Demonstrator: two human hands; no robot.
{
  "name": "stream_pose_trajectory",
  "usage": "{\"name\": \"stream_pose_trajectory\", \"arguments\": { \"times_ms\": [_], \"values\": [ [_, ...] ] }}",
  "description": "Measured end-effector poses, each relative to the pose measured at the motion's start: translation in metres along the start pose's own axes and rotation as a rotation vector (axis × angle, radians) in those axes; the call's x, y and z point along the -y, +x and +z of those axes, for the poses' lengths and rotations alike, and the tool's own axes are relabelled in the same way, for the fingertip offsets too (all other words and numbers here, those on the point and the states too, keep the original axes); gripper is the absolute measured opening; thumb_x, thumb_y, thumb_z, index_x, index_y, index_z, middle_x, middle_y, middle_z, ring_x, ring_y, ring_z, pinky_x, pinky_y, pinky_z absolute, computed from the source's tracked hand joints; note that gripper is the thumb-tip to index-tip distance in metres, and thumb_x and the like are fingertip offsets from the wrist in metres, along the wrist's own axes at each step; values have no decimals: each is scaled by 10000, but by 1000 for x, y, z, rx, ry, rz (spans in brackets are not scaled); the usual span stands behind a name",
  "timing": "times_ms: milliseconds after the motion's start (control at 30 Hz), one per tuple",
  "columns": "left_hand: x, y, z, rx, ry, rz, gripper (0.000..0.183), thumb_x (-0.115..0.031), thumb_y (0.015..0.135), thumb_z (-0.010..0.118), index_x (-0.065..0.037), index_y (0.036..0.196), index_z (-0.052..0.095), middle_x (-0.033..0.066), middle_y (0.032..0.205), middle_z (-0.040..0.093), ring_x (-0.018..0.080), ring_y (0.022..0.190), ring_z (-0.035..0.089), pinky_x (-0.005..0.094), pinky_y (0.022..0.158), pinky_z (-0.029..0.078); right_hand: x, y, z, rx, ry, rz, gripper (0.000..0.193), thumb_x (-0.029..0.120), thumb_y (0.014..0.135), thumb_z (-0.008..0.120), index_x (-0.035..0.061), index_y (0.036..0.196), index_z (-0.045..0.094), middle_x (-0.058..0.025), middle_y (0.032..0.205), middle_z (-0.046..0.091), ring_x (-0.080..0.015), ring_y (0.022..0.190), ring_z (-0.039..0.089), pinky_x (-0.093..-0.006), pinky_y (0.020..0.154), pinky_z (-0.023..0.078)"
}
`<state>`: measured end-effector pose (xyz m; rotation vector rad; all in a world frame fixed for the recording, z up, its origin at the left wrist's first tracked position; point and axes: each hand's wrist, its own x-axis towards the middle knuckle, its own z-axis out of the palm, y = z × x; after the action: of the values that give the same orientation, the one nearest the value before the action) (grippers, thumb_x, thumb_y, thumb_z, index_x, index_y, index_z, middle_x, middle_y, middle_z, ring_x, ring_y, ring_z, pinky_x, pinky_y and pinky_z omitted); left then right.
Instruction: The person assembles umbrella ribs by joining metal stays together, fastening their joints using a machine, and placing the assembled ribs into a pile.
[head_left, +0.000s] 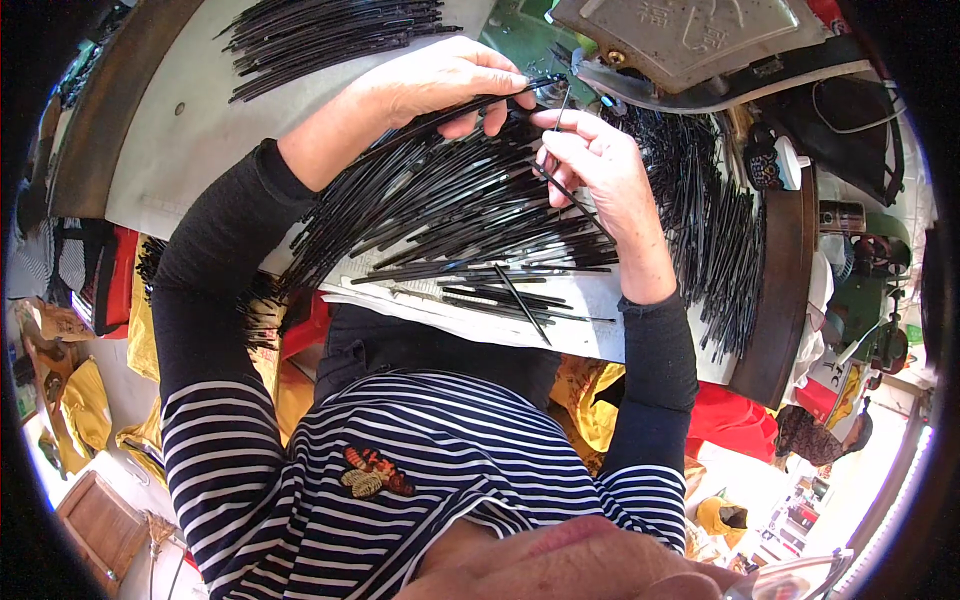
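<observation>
My left hand [455,85] is closed near the machine at the top, thumb and forefinger pinching the end of a thin black rod [440,118] that runs back under my wrist. Close by on the right, my right hand [590,155] has its fingers closed round another thin black rod [575,195], which slants down along the palm. A thin dark needle-like piece [564,108] stands upright at its fingertips; whether they grip it I cannot tell. Beneath both hands a broad heap of similar black rods [440,195] covers the white tabletop [180,160].
A neat bundle of black rods [320,40] lies at the far left. More rods [710,240] are heaped on the right, beside the table's dark wooden edge [785,300]. A grey-covered machine [690,35] on a green base [515,35] stands at the far side. Yellow sacks [590,400] lie below.
</observation>
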<state>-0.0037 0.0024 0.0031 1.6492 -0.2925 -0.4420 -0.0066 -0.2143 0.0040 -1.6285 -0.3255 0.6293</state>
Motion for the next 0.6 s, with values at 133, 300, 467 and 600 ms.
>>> {"name": "stream_pose_trajectory", "arguments": {
  "times_ms": [133, 300, 467, 600],
  "values": [
    [-2, 0, -1, -2, -32, -35, 352, -328, 899, 521, 5, 980, 602, 37, 574, 537, 54, 361, 396, 178, 341, 297, 0, 1, 1, -8, -22, 10, 313, 167, 870, 546, -34, 1110, 534, -56, 722, 589, -87, 496, 547, -183, 439, 434],
    [-3, 2, -2, 22, -101, -94, 347, -321, 895, 527, 7, 978, 603, 23, 546, 513, 51, 340, 370, 178, 326, 276, 3, 0, -1, 41, 68, 33, 315, 174, 876, 542, -28, 1117, 535, -61, 738, 600, -81, 493, 544, -182, 439, 437],
    [-5, -1, 1, -6, -41, -38, 353, -322, 888, 537, 14, 976, 603, 27, 547, 515, 43, 345, 370, 176, 326, 271, 11, -8, 10, 174, 38, 91, 302, 189, 895, 518, -20, 1111, 550, -55, 734, 609, -65, 482, 527, -170, 442, 424],
    [-3, -2, 2, -4, 34, 16, 364, -327, 885, 540, 22, 967, 602, 38, 595, 549, 53, 362, 410, 183, 339, 309, 17, -13, 18, 317, -28, 130, 309, 196, 886, 538, -13, 1112, 565, -14, 643, 575, -49, 441, 482, -174, 416, 392]
  ]
}}
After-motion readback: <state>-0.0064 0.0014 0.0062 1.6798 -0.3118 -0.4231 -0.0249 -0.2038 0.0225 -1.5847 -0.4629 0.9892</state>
